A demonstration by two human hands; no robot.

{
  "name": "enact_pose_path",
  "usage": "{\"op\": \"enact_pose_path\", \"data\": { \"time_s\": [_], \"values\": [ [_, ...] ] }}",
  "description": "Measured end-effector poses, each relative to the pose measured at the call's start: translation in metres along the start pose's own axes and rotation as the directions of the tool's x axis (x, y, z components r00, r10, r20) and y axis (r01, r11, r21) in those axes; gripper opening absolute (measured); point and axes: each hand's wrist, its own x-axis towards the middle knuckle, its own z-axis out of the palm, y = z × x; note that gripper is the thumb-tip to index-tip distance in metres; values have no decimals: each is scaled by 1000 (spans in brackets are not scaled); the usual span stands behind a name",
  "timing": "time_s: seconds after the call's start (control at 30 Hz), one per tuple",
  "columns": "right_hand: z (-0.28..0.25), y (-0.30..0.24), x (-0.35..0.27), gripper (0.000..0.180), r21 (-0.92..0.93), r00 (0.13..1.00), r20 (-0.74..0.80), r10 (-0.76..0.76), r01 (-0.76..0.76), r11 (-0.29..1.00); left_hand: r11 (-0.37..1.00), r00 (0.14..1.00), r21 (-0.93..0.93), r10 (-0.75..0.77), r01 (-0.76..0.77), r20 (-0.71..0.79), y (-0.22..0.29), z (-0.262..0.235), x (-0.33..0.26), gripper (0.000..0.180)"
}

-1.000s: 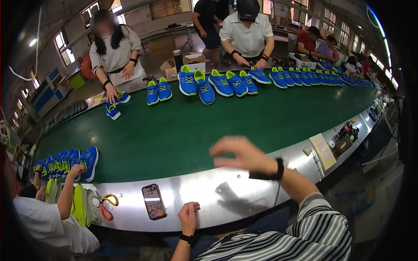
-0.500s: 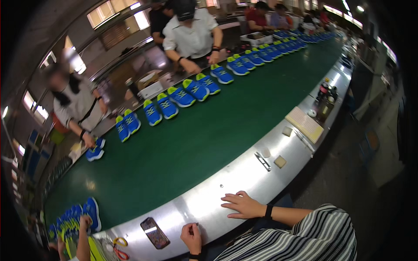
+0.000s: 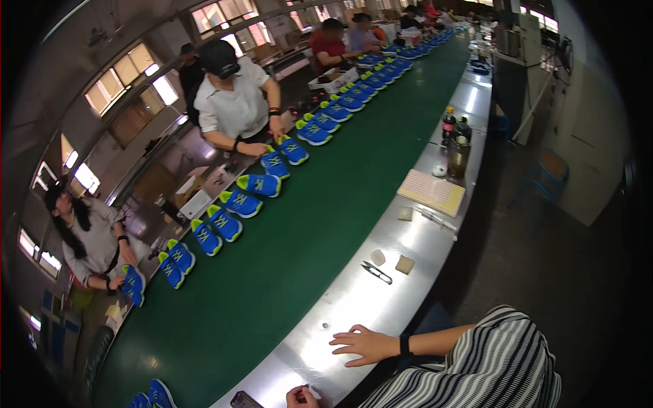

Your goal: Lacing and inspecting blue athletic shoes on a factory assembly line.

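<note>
One right hand (image 3: pixel 371 345) splays empty, best kept off the green belt (image 3: pixel 272 292) beyond its fingers (image 3: pixel 349 338); left hand (image 3: pixel 299 397) curls, contents unclear.

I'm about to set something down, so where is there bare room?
The ledge is bare between the right hand and the snips; the green belt is bare between the shoe row and the ledge. Crowded: the ledge around the notepad and bottles.

Shoes (image 3: pixel 260 184) along far side of belt (image 3: pixel 272 292), right hand (image 3: pixel 369 345) over ledge (image 3: pixel 381 306), snips (image 3: pixel 377 273) (beside block (image 3: pixel 405 264)) beyond
</note>
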Motion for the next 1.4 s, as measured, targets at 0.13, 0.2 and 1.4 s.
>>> {"op": "enact_pose_path", "data": {
  "time_s": [0.13, 0.2, 1.4],
  "values": [
    [-8, -3, -1, 43, -15, 1000, 29, 11, -11, 1000, 998, 999, -52, 24, -25, -28, -5, 4, 0, 20],
    [-7, -2, 0, 43, -28, 1000, 8, 19, -19, 999, 999, 999, -44, 21, -23, -40, -1, 2, 0, 21],
    [-10, -6, 3, 44, 4, 1000, 10, 8, -8, 1000, 996, 998, -55, 67, -67, 2, -2, 3, 0, 11]
  ]
}}
